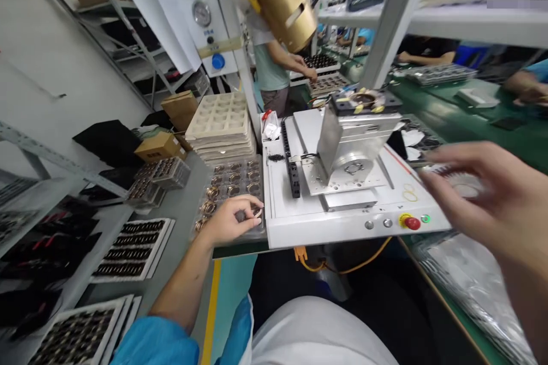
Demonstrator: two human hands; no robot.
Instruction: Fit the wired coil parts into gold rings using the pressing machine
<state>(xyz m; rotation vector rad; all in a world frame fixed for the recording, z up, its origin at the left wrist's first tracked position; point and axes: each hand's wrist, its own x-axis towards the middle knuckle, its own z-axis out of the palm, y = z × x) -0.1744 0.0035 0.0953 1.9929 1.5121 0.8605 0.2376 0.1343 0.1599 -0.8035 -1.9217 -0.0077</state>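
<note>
Over the front right corner of a clear plastic tray (233, 174), my left hand (231, 219) is closed, with thumb and forefinger pinching a small ring-shaped part (257, 213). Several copper-coloured round parts (213, 192) sit in the tray's pockets. My right hand (483, 194) is raised at the right, beyond the white machine base (321, 234), and is smeared by motion. Its fingers are bent, but whether anything is between them cannot be seen. Close behind it lies a pale round item (466, 185), partly hidden. A metal fixture (357, 154) with a dark top plate (366, 101) stands on the base.
A gold cylindrical machine head (287, 8) hangs above the fixture. Stacked moulded trays (220, 117) stand behind the clear tray. Trays of dark parts (132, 250) lie at left. The base front carries a red button (412, 223). Another person (274, 65) works behind the machine.
</note>
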